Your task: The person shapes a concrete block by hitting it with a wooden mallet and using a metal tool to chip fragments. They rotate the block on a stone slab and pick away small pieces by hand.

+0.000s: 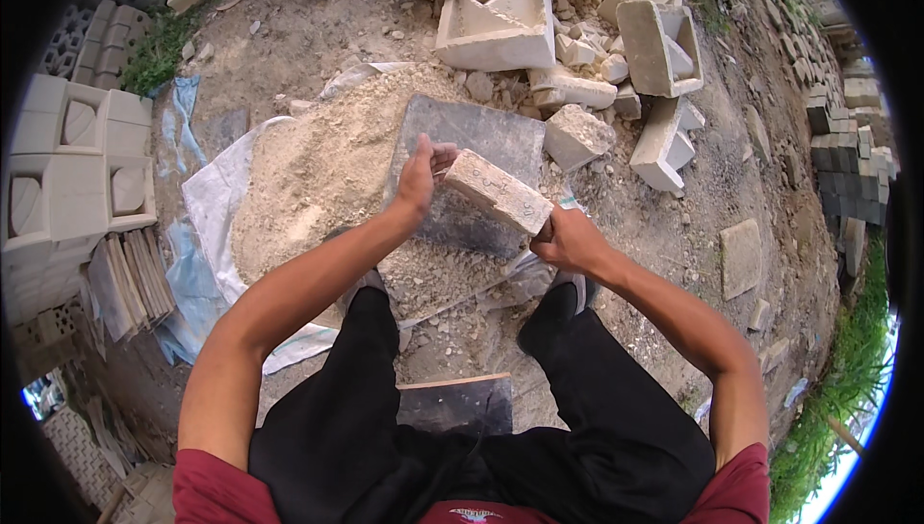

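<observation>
Both hands hold a rough, pale block (498, 192) of crumbly concrete, a chunky oblong with chipped edges and a speckled face. It hangs tilted above a dark, flat slab (476, 153), its far end to the left and its near end lower to the right. The left hand (418, 180) grips the far end, fingers (440, 154) curled and clamped on the block's upper corner. The right hand (568, 240) closes round the near end from below, its fingers wrapped tight on the block, though the tips are hidden.

The slab is smooth and grey, dusted with grit, and slopes toward the person; a heap of small broken crumbs (433, 274) lies on its near part. To the left, a mound of fine sandy powder (318, 178) rests on a crumpled white sheet (207, 202). Far behind the slab lie broken moulded blocks (496, 24), hollow, angular and cream-coloured, amid rubble (577, 134). At the left edge stand stacked whole cast blocks (67, 168) with recessed patterns. The ground is bare, stony earth. A dark board (452, 407) lies between the person's legs.
</observation>
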A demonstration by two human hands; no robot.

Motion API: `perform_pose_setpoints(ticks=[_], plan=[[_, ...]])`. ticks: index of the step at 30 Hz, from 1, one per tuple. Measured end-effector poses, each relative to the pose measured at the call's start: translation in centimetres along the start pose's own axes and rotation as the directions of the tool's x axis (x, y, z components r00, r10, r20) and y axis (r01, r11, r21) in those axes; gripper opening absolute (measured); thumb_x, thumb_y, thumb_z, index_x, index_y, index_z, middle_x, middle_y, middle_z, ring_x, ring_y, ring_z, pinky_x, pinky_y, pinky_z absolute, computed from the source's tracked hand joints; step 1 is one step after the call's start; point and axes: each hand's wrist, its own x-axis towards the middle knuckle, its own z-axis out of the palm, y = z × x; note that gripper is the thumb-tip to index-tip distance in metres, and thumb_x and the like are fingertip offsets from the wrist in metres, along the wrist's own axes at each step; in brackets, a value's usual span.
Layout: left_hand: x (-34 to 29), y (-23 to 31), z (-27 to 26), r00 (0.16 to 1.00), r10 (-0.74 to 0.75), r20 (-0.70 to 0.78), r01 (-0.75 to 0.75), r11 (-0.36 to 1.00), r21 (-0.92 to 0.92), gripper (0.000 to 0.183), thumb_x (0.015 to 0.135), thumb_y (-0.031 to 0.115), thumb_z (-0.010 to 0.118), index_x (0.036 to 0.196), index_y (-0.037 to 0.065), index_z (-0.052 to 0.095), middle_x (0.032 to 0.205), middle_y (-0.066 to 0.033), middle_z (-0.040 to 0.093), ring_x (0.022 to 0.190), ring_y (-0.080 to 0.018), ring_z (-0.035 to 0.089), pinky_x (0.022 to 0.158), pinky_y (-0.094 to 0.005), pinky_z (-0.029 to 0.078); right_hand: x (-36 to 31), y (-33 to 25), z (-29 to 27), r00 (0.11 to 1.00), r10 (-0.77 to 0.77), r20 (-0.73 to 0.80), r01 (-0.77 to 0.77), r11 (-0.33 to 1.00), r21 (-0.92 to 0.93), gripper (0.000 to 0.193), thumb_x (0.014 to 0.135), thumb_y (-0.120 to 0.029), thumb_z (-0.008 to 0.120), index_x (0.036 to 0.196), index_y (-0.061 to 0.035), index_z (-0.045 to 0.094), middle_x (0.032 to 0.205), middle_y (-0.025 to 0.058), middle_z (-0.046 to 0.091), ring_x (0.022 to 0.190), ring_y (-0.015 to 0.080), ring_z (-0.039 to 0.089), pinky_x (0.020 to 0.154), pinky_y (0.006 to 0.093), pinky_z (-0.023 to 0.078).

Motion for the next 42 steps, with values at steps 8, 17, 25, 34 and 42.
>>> perform_pose_setpoints(ticks=[8, 17, 25, 34, 42], plan=[[-0.5, 0.6, 0.4, 0.990, 0.138, -0.035, -0.136, 0.989, 0.062, 0.076, 0.098, 0.058, 0.020, 0.133, -0.005, 0.042, 0.135, -0.0192, 0.049, 0.129, -0.0253, 0.043, 0.111, -0.0358, 0.028, 0.2, 0.1, 0.1, 0.999, -0.018, -0.027, 0.018, 1.000, -0.019, 0.044, 0.071, -0.024, 0.072, 0.103, 0.0015, 0.056, 0.083, 0.0248, 0.065, 0.079, 0.0421, 0.064, 0.071, 0.0458, 0.051], [-0.9, 0.2, 0.4, 0.994, 0.105, -0.014, -0.104, 0.994, 0.043, 0.078, 0.097, 0.059, 0.019, 0.134, -0.006, 0.041, 0.137, -0.0201, 0.046, 0.130, -0.0258, 0.042, 0.112, -0.0360, 0.027, 0.4, 0.1, 0.0, 0.994, 0.097, 0.055, -0.094, 0.994, -0.057, 0.047, 0.071, -0.024, 0.071, 0.104, 0.0048, 0.055, 0.083, 0.0260, 0.065, 0.082, 0.0427, 0.063, 0.073, 0.0458, 0.051], [-0.9, -0.3, -0.2, 0.996, 0.084, -0.011, -0.084, 0.996, 0.008, 0.078, 0.097, 0.060, 0.019, 0.136, -0.006, 0.039, 0.139, -0.0199, 0.045, 0.132, -0.0260, 0.040, 0.113, -0.0370, 0.027, 0.0, -1.8, -0.2, 1.000, 0.021, 0.016, -0.023, 0.987, 0.158, 0.046, 0.072, -0.024, 0.071, 0.103, 0.0047, 0.053, 0.081, 0.0254, 0.065, 0.079, 0.0431, 0.063, 0.072, 0.0466, 0.050], [-0.7, -0.1, -0.2, 0.994, 0.109, -0.002, -0.109, 0.994, 0.001, 0.079, 0.097, 0.060, 0.021, 0.135, -0.007, 0.038, 0.137, -0.0207, 0.046, 0.130, -0.0264, 0.042, 0.112, -0.0357, 0.028, 0.6, 0.0, 1.0, 0.996, 0.094, 0.008, -0.093, 0.995, -0.037, 0.045, 0.072, -0.022, 0.070, 0.100, 0.0056, 0.049, 0.085, 0.0279, 0.064, 0.082, 0.0448, 0.061, 0.075, 0.0487, 0.049], [-0.9, 0.4, -0.2, 0.998, 0.062, -0.009, -0.061, 0.997, 0.045, 0.079, 0.097, 0.059, 0.019, 0.135, -0.007, 0.038, 0.138, -0.0221, 0.044, 0.132, -0.0279, 0.040, 0.113, -0.0365, 0.026, 0.9, -0.3, 0.2, 0.999, 0.051, -0.014, -0.050, 0.998, 0.040, 0.046, 0.070, -0.021, 0.070, 0.101, 0.0062, 0.050, 0.082, 0.0267, 0.065, 0.080, 0.0447, 0.062, 0.073, 0.0479, 0.049]])
